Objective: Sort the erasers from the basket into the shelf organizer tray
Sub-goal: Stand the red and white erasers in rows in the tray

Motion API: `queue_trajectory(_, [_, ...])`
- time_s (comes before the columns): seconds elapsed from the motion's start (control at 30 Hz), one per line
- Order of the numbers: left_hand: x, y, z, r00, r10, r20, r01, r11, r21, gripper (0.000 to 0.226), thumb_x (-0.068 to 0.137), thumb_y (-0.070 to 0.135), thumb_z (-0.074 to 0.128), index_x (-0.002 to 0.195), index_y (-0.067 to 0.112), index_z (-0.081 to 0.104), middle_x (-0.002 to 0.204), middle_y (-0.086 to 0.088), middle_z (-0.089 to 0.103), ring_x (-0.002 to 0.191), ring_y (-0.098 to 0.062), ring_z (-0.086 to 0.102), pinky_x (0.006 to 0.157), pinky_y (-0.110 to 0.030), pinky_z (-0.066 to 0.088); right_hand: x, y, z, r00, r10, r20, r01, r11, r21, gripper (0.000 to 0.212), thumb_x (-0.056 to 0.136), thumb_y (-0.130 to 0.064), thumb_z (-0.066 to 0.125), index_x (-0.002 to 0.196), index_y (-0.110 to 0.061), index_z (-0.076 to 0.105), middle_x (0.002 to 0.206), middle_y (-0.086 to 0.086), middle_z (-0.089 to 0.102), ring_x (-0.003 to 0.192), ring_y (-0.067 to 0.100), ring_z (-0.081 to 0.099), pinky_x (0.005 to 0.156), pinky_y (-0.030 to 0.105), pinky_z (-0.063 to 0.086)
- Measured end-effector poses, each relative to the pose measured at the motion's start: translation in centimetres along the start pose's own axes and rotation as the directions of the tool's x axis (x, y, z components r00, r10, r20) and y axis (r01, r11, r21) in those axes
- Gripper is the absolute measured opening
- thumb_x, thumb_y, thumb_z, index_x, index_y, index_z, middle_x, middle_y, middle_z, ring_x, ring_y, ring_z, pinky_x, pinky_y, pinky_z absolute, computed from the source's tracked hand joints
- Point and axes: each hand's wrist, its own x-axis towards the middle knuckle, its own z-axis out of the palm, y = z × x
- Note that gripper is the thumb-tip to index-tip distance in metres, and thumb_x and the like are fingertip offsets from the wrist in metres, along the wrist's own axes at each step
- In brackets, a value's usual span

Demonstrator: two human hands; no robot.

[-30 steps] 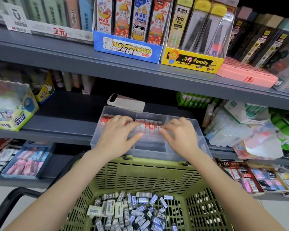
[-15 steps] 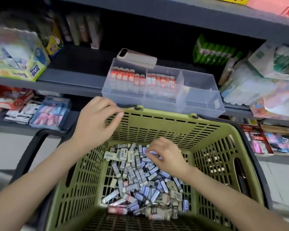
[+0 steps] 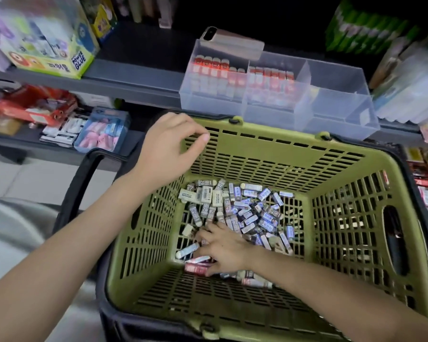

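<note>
Head view, basket: green, just below the shelf; loose erasers heaped on its floor.
Head view, tray: clear organizer on the shelf edge; two left compartments hold red-topped erasers in rows, right compartments look bare.
Right hand: deep in the pile, fingers closing on red-sleeved erasers; grip not confirmed.
Left hand: over the basket's far-left corner, loosely curled, holding nothing.
Progress: early; most stock unsorted.
Change: right hand has moved nearer the body; camera has tilted further down.
</note>
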Motion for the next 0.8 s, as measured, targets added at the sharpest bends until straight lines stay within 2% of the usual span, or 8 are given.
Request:
queue_trajectory(0.07, [0.0, 0.0, 0.1, 1.0, 0.005, 0.007, -0.005, 1.0, 0.004, 0.021, 0.091, 0.021, 0.058, 0.096, 0.007, 0.073, 0.094, -0.007, 0.068, 0.092, -0.024, 0.058, 0.082, -0.028, 0.037, 0.3, -0.4, 0.1, 1.0, 0.03, 0.005, -0.03, 1.0, 0.007, 0.051, 0.081, -0.054, 0.06, 0.124, -0.026, 0.06, 0.129, 0.005, 0.043, 0.115, 0.023, 0.033, 0.094, 0.038, 0.027])
queue_trajectory(0.23, [-0.1, 0.0, 0.4, 1.0, -0.002, 0.028, 0.001, 1.0, 0.019, 0.024, 0.091, 0.024, 0.056, 0.098, 0.008, 0.073, 0.096, -0.007, 0.068, 0.096, -0.025, 0.056, 0.085, -0.027, 0.033, 1.3, -1.5, -0.7, 0.983, 0.127, 0.134, -0.135, 0.989, 0.058, 0.044, 0.082, -0.052, 0.059, 0.116, -0.024, 0.065, 0.114, 0.002, 0.044, 0.109, 0.022, 0.032, 0.096, 0.04, 0.027])
queue_trajectory(0.33, [-0.2, 0.0, 0.5, 0.999, 0.007, 0.038, -0.008, 1.0, 0.026, 0.022, 0.09, 0.023, 0.058, 0.097, 0.008, 0.073, 0.095, -0.006, 0.067, 0.095, -0.024, 0.056, 0.086, -0.028, 0.033, 0.8, -1.8, -0.7, 0.976, 0.137, 0.17, -0.151, 0.986, 0.075, 0.041, 0.084, -0.045, 0.06, 0.115, -0.019, 0.065, 0.119, 0.003, 0.045, 0.115, 0.021, 0.032, 0.102, 0.039, 0.022])
queue_trajectory(0.4, [-0.2, -0.1, 0.5, 0.999, 0.014, 0.045, -0.015, 0.999, 0.034, 0.02, 0.089, 0.021, 0.059, 0.096, 0.009, 0.073, 0.095, -0.006, 0.067, 0.095, -0.025, 0.056, 0.086, -0.028, 0.033, 0.4, -1.7, -1.2, 0.952, 0.157, 0.261, -0.194, 0.973, 0.122, 0.042, 0.085, -0.041, 0.059, 0.119, -0.016, 0.061, 0.125, 0.003, 0.045, 0.117, 0.021, 0.033, 0.103, 0.038, 0.021])
queue_trajectory(0.5, [-0.1, -0.1, 0.5, 0.999, 0.019, 0.049, -0.021, 0.998, 0.052, 0.02, 0.089, 0.022, 0.058, 0.095, 0.01, 0.073, 0.094, -0.006, 0.067, 0.095, -0.025, 0.055, 0.085, -0.029, 0.033, 0.2, -1.9, -1.7, 0.923, 0.14, 0.359, -0.207, 0.966, 0.155, 0.031, 0.089, -0.035, 0.056, 0.11, -0.013, 0.06, 0.104, 0.007, 0.058, 0.103, 0.023, 0.043, 0.1, 0.037, 0.026])
queue_trajectory(0.63, [-0.1, -0.3, 0.5, 0.998, 0.006, 0.064, -0.01, 0.998, 0.06, 0.02, 0.09, 0.023, 0.058, 0.095, 0.01, 0.072, 0.095, -0.006, 0.067, 0.096, -0.025, 0.055, 0.085, -0.029, 0.031, 0.1, -2.4, -1.3, 0.923, 0.14, 0.359, -0.221, 0.956, 0.194, 0.042, 0.091, -0.032, 0.054, 0.13, -0.017, 0.05, 0.103, 0.01, 0.06, 0.104, 0.025, 0.045, 0.096, 0.037, 0.025])
queue_trajectory(0.73, [-0.1, -0.1, 0.6, 0.996, -0.03, 0.088, 0.027, 0.999, 0.045, 0.019, 0.091, 0.022, 0.058, 0.098, 0.011, 0.072, 0.097, -0.004, 0.066, 0.097, -0.022, 0.053, 0.085, -0.028, 0.031, -0.5, -2.1, -1.1, 0.929, 0.178, 0.326, -0.283, 0.907, 0.311, 0.048, 0.09, -0.039, 0.055, 0.134, -0.021, 0.046, 0.111, 0.008, 0.056, 0.109, 0.022, 0.04, 0.097, 0.035, 0.026])
queue_trajectory(0.8, [-0.2, 0.3, 0.6, 0.987, -0.085, 0.136, 0.087, 0.996, -0.012, 0.018, 0.092, 0.021, 0.058, 0.101, 0.013, 0.071, 0.097, 0.003, 0.064, 0.095, -0.014, 0.053, 0.085, -0.025, 0.033, -1.1, -1.9, -1.4, 0.936, 0.23, 0.266, -0.327, 0.846, 0.421, 0.046, 0.09, -0.037, 0.057, 0.131, -0.018, 0.049, 0.11, 0.009, 0.057, 0.108, 0.023, 0.043, 0.097, 0.032, 0.025])
